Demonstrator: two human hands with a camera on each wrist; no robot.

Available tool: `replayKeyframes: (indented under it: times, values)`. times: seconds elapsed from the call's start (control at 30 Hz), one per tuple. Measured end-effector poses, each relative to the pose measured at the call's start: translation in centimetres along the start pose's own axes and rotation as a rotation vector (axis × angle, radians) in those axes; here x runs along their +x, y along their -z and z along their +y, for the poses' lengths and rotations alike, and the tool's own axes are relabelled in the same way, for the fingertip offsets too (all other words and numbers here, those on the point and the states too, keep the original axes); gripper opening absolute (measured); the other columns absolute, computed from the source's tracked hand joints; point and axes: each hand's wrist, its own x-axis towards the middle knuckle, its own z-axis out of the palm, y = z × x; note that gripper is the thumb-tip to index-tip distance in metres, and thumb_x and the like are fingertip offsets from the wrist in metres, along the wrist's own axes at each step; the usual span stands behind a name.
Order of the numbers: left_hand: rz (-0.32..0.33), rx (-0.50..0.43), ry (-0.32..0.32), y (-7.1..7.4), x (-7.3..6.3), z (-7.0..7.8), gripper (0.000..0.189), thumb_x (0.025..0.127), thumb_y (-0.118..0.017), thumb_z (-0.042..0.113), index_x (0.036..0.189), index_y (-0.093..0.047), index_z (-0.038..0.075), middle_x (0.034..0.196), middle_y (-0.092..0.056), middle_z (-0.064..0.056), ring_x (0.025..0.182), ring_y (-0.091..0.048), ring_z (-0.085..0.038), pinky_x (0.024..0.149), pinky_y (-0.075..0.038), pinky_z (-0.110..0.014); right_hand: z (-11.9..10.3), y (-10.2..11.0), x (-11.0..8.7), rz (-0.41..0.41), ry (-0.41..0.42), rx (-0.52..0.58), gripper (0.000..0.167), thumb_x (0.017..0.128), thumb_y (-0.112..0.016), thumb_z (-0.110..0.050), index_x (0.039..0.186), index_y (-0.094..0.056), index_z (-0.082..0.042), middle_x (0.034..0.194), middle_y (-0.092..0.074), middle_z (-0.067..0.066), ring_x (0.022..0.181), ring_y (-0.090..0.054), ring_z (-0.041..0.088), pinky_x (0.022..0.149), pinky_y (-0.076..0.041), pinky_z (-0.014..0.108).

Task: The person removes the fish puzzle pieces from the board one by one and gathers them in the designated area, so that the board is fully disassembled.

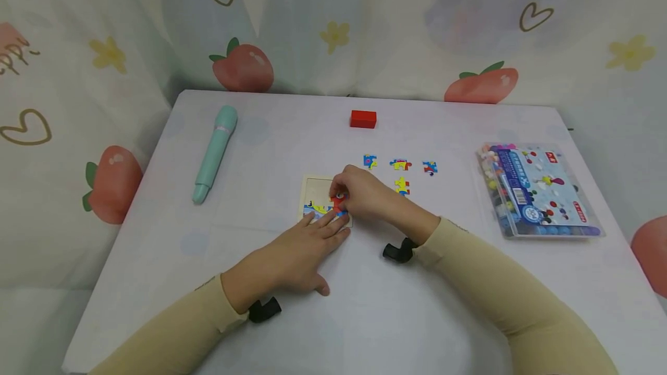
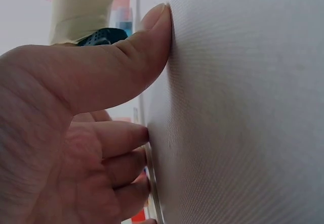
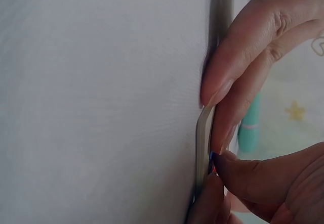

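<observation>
A small square wooden puzzle board (image 1: 316, 188) lies on the white table, with blue, yellow and red pieces fitted along its near side. My left hand (image 1: 302, 254) is spread flat, its fingertips resting on the board's near edge and its thumb on the tabletop. Over the board's right side, my right hand (image 1: 367, 192) pinches a red and blue puzzle piece (image 1: 336, 202) between thumb and fingers, low against the board. Most of that piece is hidden by the fingers. In the right wrist view, the thumb (image 3: 253, 176) bears down close to the board's rim.
Several loose puzzle pieces (image 1: 400, 164) lie right of and beyond the board. Farther back is a red block (image 1: 363, 119). A mint-green microphone-shaped stick (image 1: 215, 152) lies at left, and a clear case of colourful beads (image 1: 542, 190) at right. Patterned curtains hang around the table.
</observation>
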Motion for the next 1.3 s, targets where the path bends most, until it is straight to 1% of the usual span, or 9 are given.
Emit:
replayKeyframes:
  times: [0.2,0.4,0.5,0.6,0.67,0.9,1.1,1.2,1.3]
  values:
    - [-0.012,0.007,0.009,0.07,0.08,0.08,0.116,0.084,-0.087,0.058,0.173,-0.026,0.017,0.184,-0.011,-0.001,0.172,-0.002,-0.025,0.136,-0.016,-0.059,0.08,-0.34,-0.07,0.022,0.005,-0.020,0.022,0.088,-0.086,-0.007,0.106,-0.075,-0.015,0.111,-0.062,0.008,0.102,-0.060,0.022,0.090,-0.058,0.035]
    - [-0.012,0.006,0.007,0.08,0.06,0.09,0.116,0.084,-0.087,0.058,0.173,-0.025,0.017,0.184,-0.009,0.000,0.172,-0.002,-0.025,0.136,-0.016,-0.059,0.30,-0.57,-0.07,0.052,0.043,-0.020,0.019,0.088,-0.085,-0.005,0.100,-0.073,-0.014,0.106,-0.064,0.007,0.098,-0.061,0.023,0.089,-0.057,0.036]
    - [-0.008,0.011,0.006,0.06,0.05,0.11,0.115,0.084,-0.087,0.058,0.173,-0.025,0.017,0.184,-0.010,0.000,0.172,-0.003,-0.025,0.136,-0.017,-0.059,0.49,-0.67,-0.03,0.061,0.042,-0.012,0.024,0.088,-0.085,-0.005,0.107,-0.073,-0.013,0.107,-0.066,0.006,0.100,-0.062,0.023,0.092,-0.058,0.037]
    - [-0.009,0.013,0.006,0.10,0.01,0.14,0.115,0.084,-0.087,0.058,0.173,-0.026,0.017,0.184,-0.009,0.000,0.172,-0.003,-0.025,0.136,-0.017,-0.059,0.60,-0.69,-0.04,0.067,0.015,0.001,0.035,0.088,-0.086,-0.006,0.119,-0.073,-0.012,0.109,-0.066,0.006,0.103,-0.062,0.022,0.093,-0.059,0.037]
    - [-0.010,0.010,0.008,0.16,-0.03,0.18,0.115,0.084,-0.087,0.058,0.173,-0.026,0.017,0.184,-0.009,0.000,0.172,-0.003,-0.025,0.136,-0.017,-0.059,0.61,-0.69,-0.04,0.066,0.003,0.004,0.037,0.088,-0.085,-0.006,0.122,-0.073,-0.011,0.109,-0.066,0.006,0.102,-0.062,0.023,0.093,-0.059,0.037]
    - [-0.011,-0.002,0.014,0.19,-0.05,0.27,0.115,0.084,-0.087,0.058,0.173,-0.026,0.017,0.184,-0.010,0.001,0.172,-0.003,-0.024,0.137,-0.016,-0.058,0.50,-0.66,-0.09,0.069,-0.003,-0.014,0.024,0.089,-0.084,-0.007,0.112,-0.078,-0.012,0.108,-0.066,0.006,0.099,-0.063,0.022,0.091,-0.058,0.038]
    - [-0.012,-0.001,0.015,0.17,-0.01,0.33,0.115,0.084,-0.087,0.058,0.173,-0.026,0.018,0.184,-0.009,0.001,0.172,-0.003,-0.024,0.137,-0.016,-0.058,0.59,-0.66,-0.25,0.095,0.015,-0.024,0.023,0.089,-0.084,-0.006,0.110,-0.079,-0.014,0.108,-0.066,0.005,0.099,-0.063,0.022,0.091,-0.057,0.038]
    - [-0.014,-0.005,0.019,0.12,0.00,0.31,0.115,0.084,-0.087,0.058,0.173,-0.026,0.018,0.184,-0.009,0.002,0.172,-0.003,-0.024,0.137,-0.016,-0.058,0.57,-0.55,-0.44,0.111,0.029,-0.007,0.022,0.091,-0.080,-0.003,0.109,-0.080,-0.014,0.106,-0.068,0.004,0.099,-0.064,0.022,0.092,-0.057,0.039]
    - [-0.014,-0.006,0.023,0.06,0.02,0.27,0.115,0.084,-0.087,0.058,0.173,-0.026,0.018,0.184,-0.009,0.002,0.172,-0.003,-0.024,0.137,-0.016,-0.058,0.49,-0.35,-0.61,0.111,0.043,0.018,0.021,0.094,-0.076,-0.001,0.109,-0.080,-0.015,0.104,-0.072,0.003,0.098,-0.065,0.022,0.091,-0.058,0.038]
